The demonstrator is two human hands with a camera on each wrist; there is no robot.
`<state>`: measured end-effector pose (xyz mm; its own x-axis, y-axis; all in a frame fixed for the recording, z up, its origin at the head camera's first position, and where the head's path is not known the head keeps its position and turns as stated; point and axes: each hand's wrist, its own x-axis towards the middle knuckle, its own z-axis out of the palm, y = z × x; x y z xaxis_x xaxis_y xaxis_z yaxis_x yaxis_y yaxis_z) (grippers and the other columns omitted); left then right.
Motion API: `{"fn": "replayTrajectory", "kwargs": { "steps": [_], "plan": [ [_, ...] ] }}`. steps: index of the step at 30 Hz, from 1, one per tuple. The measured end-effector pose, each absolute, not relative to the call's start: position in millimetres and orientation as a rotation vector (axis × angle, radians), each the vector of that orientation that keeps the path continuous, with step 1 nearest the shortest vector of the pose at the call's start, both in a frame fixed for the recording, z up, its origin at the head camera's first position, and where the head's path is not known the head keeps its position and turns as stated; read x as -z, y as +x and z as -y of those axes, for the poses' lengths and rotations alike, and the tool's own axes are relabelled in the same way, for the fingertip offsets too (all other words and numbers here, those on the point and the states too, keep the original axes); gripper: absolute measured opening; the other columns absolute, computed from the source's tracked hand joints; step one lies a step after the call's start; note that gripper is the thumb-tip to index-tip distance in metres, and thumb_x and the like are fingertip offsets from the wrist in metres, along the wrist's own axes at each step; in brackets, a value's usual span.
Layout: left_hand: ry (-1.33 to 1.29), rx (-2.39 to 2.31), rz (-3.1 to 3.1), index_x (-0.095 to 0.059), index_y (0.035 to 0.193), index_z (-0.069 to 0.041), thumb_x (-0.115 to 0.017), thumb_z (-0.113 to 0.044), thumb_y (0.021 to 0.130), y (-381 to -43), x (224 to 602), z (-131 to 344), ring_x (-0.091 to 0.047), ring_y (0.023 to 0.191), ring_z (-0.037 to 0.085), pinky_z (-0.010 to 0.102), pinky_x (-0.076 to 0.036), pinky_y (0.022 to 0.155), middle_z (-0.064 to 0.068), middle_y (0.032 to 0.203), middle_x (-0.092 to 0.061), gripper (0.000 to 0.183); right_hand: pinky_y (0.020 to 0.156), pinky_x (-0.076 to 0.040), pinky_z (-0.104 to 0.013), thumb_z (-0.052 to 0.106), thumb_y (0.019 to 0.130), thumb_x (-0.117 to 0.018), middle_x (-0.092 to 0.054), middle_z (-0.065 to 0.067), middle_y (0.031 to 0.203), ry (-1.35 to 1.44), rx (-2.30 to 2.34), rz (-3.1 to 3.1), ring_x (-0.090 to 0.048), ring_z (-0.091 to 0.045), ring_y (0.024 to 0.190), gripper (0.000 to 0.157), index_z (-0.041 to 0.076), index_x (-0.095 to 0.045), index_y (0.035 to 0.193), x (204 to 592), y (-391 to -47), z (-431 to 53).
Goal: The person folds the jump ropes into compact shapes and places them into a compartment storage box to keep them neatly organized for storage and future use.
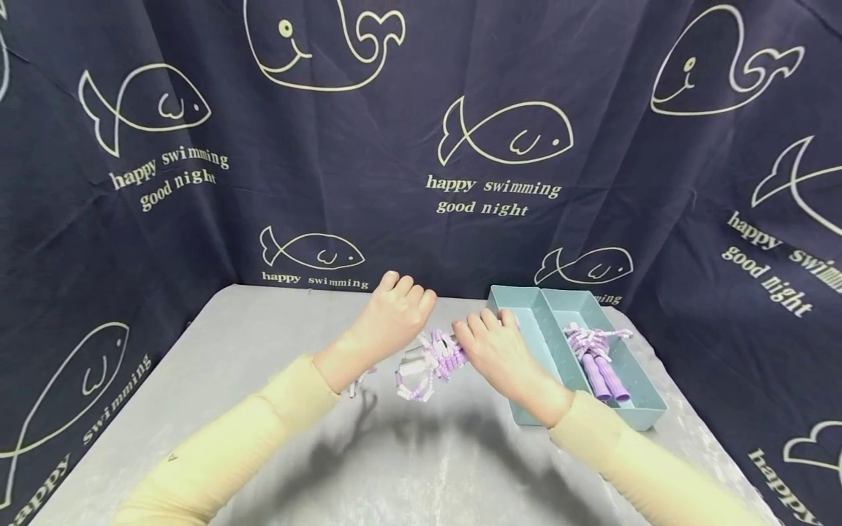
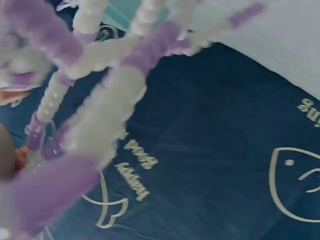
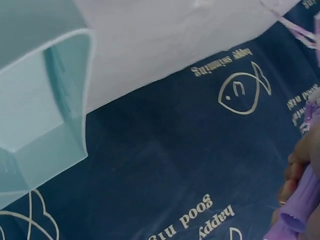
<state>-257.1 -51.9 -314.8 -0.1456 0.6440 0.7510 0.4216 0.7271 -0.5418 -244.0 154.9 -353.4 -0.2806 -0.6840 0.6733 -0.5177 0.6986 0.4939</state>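
A jump rope (image 1: 444, 354) of white and purple beads is bunched up above the table, between the two hands. My right hand (image 1: 496, 351) holds its bundled end; in the right wrist view its purple handles (image 3: 295, 212) jut out past the curled fingers. My left hand (image 1: 395, 314), raised a little higher, is curled round part of the beaded rope, though the fingers hide the exact grip. Close to the left wrist camera, blurred beaded strands (image 2: 107, 110) cross the view. A short loose piece of rope (image 1: 360, 381) hangs below the left wrist.
To the right stands a light blue two-compartment box (image 1: 522, 413). Its right compartment holds a second bundled jump rope (image 1: 601, 372) with purple handles, beads resting over the rim. The grey-covered table (image 1: 421, 467) is backed by a dark blue fish-print curtain (image 1: 368, 161).
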Motion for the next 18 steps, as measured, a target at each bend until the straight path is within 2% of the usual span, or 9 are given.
{"fn": "replayTrajectory", "kwargs": {
  "steps": [4,9,18],
  "plan": [
    [-0.889,-0.214,1.747,-0.059,0.075,-0.010,-0.040,-0.004,0.087,-264.9,319.5,56.2,-0.047,0.061,0.021,0.036,-0.036,0.066,0.002,0.061,-0.054,0.023,0.064,-0.034,-0.041,0.003,0.094,-0.027,-0.044,-0.006,0.070,0.950,0.190,1.931,-0.042,-0.026,0.065,0.026,0.007,-0.052,0.089,352.6,-238.0,-153.1],
    [-0.935,-0.169,1.693,-0.065,0.084,-0.008,-0.042,-0.005,0.086,-272.6,324.2,59.4,-0.049,0.064,0.022,0.038,-0.038,0.070,0.003,0.065,-0.059,0.023,0.067,-0.037,-0.040,0.004,0.090,-0.036,-0.048,-0.006,0.072,0.966,0.167,1.920,-0.045,-0.025,0.068,0.019,0.007,-0.055,0.092,352.2,-234.5,-154.2],
    [-0.932,-0.103,1.765,-0.064,0.088,-0.006,-0.051,-0.008,0.084,-289.5,334.3,64.7,-0.051,0.069,0.023,0.039,-0.039,0.074,0.003,0.067,-0.061,0.013,0.071,-0.037,-0.041,0.006,0.088,-0.041,-0.052,-0.005,0.074,1.018,0.014,1.922,-0.047,-0.024,0.069,0.014,0.006,-0.054,0.093,353.8,-236.0,-162.6]
  ]
}}
